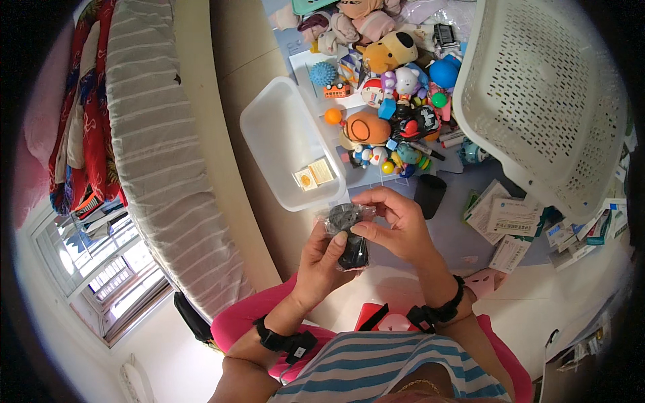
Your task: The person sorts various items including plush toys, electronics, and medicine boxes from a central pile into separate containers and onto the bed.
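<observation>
Between my two hands is a black item in a clear plastic wrapper [354, 254]; its exact kind cannot be told. My left hand [323, 254] holds it from the left side, the thumb lying across its middle. At its upper right, my right hand [390, 224] pinches the wrapper between thumb and fingers. Just beyond the hands stands a white plastic tub [279, 131], with small cream-coloured boxes [315, 175] lying at its near end. A black cup-like object [430, 196] lies to the right of my right hand.
Toys lie in a heap on a mat beyond the hands, among them a plush dog head [385, 53] and an orange ball [333, 116]. A white perforated basket [544, 95] is at the right, near scattered medicine boxes [513, 216]. A bed with a striped sheet [161, 126] borders the left.
</observation>
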The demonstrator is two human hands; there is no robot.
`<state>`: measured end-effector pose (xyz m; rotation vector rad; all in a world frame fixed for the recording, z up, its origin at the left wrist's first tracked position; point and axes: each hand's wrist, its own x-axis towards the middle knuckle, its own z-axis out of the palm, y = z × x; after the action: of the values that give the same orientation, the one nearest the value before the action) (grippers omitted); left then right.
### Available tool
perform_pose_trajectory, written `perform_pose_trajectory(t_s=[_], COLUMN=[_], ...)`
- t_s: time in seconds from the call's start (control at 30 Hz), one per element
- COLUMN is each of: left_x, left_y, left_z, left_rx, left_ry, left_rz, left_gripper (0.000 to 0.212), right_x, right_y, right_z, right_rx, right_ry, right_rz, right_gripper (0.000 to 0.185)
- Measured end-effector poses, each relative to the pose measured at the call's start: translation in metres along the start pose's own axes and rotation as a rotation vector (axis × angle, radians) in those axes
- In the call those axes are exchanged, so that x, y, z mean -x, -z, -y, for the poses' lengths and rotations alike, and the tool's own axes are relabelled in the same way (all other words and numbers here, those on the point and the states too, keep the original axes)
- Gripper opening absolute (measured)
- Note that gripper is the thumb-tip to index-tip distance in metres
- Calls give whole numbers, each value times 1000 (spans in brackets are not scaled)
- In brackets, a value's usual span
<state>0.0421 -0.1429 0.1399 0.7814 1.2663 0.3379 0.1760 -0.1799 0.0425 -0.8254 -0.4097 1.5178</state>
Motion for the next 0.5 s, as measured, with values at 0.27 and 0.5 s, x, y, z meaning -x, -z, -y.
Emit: perform_pose_trajectory(t_s=[0.27, 0.5], left_x=[35, 81], left_y=[10, -2], left_z=[9, 3], left_rx=[1, 160], left_ry=[-282, -286], left_rz=[-48, -47], left_gripper=[43, 36], right_x=[29, 65], right_y=[-22, -52], right_z=[-1, 31], right_rx=[-111, -88], right_ry=[24, 86], right_rz=[32, 51], right_gripper=[35, 35])
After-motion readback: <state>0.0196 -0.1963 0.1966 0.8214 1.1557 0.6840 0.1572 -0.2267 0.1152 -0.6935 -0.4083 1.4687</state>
